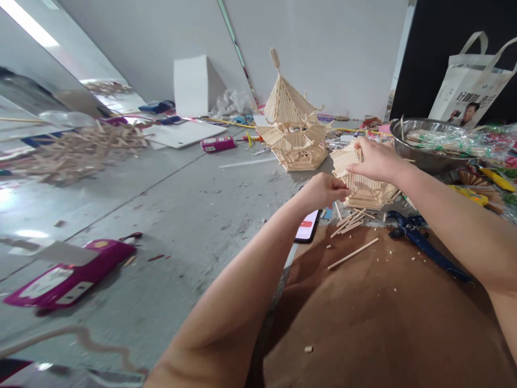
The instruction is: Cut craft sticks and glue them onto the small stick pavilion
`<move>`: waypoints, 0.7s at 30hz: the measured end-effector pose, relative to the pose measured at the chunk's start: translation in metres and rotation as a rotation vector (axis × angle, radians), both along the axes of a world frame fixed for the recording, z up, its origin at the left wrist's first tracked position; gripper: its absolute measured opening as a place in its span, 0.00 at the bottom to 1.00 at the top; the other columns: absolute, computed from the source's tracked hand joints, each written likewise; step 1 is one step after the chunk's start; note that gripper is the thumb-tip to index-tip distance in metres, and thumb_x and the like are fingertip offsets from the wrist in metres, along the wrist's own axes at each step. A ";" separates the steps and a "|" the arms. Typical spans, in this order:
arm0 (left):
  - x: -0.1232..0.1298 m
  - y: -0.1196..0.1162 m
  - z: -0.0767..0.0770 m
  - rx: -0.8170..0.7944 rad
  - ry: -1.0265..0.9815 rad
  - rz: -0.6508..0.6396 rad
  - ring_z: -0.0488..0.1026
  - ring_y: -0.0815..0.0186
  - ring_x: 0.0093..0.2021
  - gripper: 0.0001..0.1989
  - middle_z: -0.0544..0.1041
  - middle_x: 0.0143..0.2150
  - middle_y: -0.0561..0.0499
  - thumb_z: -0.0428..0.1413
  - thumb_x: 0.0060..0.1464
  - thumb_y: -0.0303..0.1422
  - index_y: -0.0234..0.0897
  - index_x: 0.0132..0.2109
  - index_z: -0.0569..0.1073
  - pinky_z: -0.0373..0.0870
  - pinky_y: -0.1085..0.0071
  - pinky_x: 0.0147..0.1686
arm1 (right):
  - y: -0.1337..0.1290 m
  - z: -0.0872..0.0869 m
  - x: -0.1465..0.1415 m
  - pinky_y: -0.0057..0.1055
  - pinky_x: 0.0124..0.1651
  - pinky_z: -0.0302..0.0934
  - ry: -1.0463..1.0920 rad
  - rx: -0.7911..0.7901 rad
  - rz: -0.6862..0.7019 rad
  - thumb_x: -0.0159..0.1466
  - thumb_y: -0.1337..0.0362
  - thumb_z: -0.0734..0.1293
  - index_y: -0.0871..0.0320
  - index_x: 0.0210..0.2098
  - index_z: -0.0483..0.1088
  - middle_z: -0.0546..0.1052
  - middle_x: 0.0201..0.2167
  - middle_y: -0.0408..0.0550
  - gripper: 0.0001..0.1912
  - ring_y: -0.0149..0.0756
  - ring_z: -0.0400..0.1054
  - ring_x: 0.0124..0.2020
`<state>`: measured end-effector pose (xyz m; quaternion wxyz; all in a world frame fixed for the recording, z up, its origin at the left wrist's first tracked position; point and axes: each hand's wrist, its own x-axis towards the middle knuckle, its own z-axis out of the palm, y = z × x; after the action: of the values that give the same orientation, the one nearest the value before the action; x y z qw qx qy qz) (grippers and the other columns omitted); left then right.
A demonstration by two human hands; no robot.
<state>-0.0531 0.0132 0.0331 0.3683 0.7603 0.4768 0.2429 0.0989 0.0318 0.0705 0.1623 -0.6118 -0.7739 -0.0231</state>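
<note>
A small unfinished pavilion model (365, 194) of thin wooden sticks stands at the far edge of the brown board. My right hand (377, 160) is at its top, thumb and fingers closed around an upright stick by the slatted roof panel (343, 157). At the model's left side, my left hand (326, 189) has its fingers pinched together; what they hold, if anything, is hidden. Loose sticks (351, 221) lie before the model, and one single stick (353, 254) rests nearer me. Behind stands a taller finished pavilion (297, 116) with a pointed roof.
Blue-handled pliers (428, 245) lie right on the brown board (388, 318). A phone (307, 226) sits beneath my left wrist. A metal bowl (424, 151) of wrapped sticks is at right. Magenta devices (76, 275) and a stick heap (89, 148) are on the left floor.
</note>
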 end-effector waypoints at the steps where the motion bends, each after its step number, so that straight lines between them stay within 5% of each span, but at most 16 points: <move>1: 0.000 -0.001 0.001 -0.005 0.009 0.007 0.62 0.74 0.13 0.07 0.68 0.15 0.54 0.56 0.43 0.32 0.34 0.22 0.74 0.53 0.77 0.15 | 0.000 0.000 0.001 0.50 0.48 0.52 0.007 0.009 0.011 0.52 0.55 0.64 0.59 0.44 0.62 0.72 0.42 0.55 0.22 0.49 0.65 0.45; 11: 0.000 -0.001 0.001 0.047 0.143 0.076 0.61 0.74 0.12 0.12 0.70 0.14 0.52 0.52 0.48 0.34 0.33 0.23 0.74 0.54 0.76 0.16 | -0.024 -0.009 0.037 0.40 0.46 0.57 0.338 0.451 0.099 0.54 0.65 0.61 0.57 0.38 0.67 0.74 0.40 0.51 0.11 0.40 0.66 0.43; 15: -0.001 0.001 -0.006 0.037 0.098 0.146 0.64 0.74 0.14 0.11 0.76 0.24 0.49 0.51 0.47 0.35 0.33 0.25 0.73 0.59 0.76 0.18 | -0.036 -0.033 0.058 0.38 0.42 0.60 0.520 0.435 -0.037 0.54 0.63 0.62 0.57 0.35 0.67 0.74 0.36 0.49 0.10 0.37 0.67 0.38; 21: 0.009 -0.008 -0.023 0.308 -0.065 0.498 0.69 0.71 0.22 0.10 0.76 0.26 0.51 0.49 0.46 0.34 0.35 0.30 0.73 0.62 0.76 0.23 | -0.032 -0.061 0.063 0.38 0.42 0.60 0.637 0.353 -0.043 0.54 0.59 0.61 0.57 0.33 0.67 0.75 0.33 0.48 0.10 0.37 0.68 0.36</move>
<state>-0.0439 0.0051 0.0100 0.1926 0.6587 0.5941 0.4196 0.1621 0.0000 0.0096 0.4975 -0.5670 -0.6557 0.0321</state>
